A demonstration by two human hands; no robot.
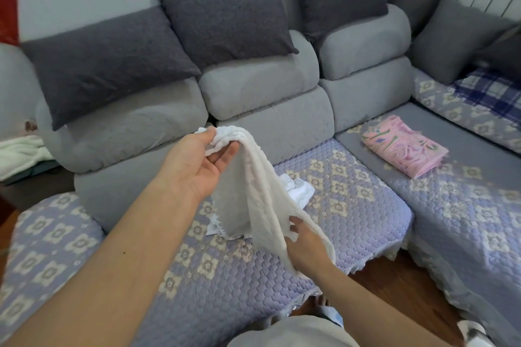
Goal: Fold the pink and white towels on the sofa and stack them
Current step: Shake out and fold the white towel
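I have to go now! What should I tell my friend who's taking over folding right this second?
Left hand: raised, its grip pinches the top edge of the white towel, which hangs unfolded over the sofa seat.
Right hand: low, its grip is on the towel's bottom edge.
Pink towel: already folded, lying on the corner seat to the right.
More white cloth lies crumpled on the seat behind the hanging towel.
Done: the pink towel.
Left: fold the white towel, deal with the crumpled cloth if it is a towel too, then stack them all.
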